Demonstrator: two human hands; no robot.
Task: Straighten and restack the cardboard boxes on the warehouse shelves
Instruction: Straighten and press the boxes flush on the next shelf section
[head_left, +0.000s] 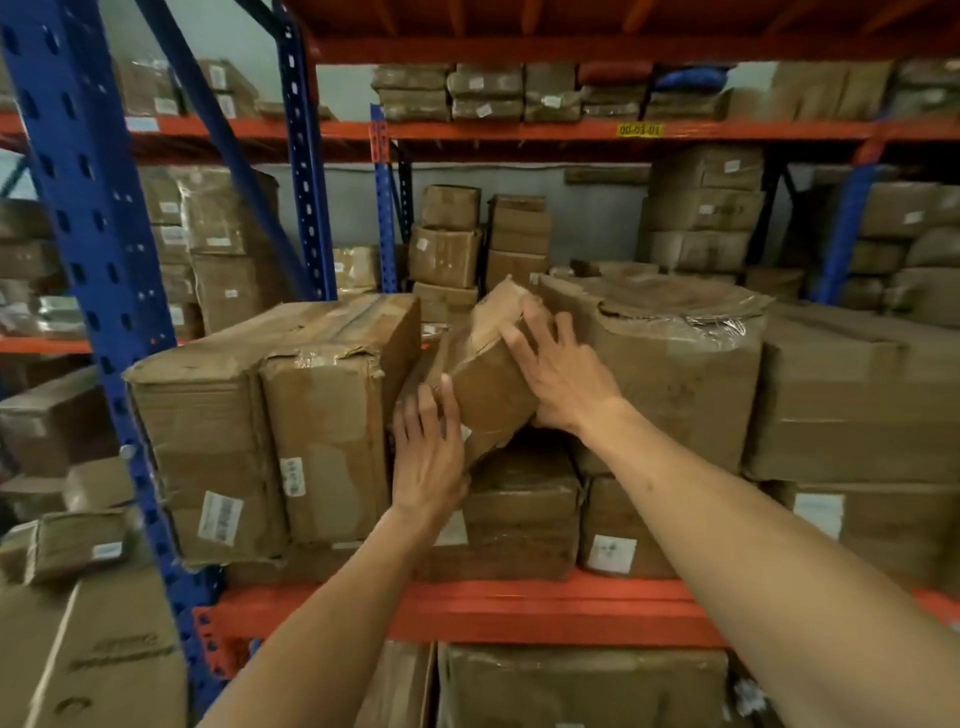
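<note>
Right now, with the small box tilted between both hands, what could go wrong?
1. The small box is tilted, not seated flat, with the left hand gripping only its lower corner and the right hand pressing flat on it; it could slip down.
2. The large box beside it has a crumpled top with loose wrap; wedging against it may tear it further.

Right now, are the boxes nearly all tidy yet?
Not yet. Big boxes sit stacked on the shelf. The left hand and right hand hold a small box, tilted, in the gap between the big ones. It needs laying flat.
</note>
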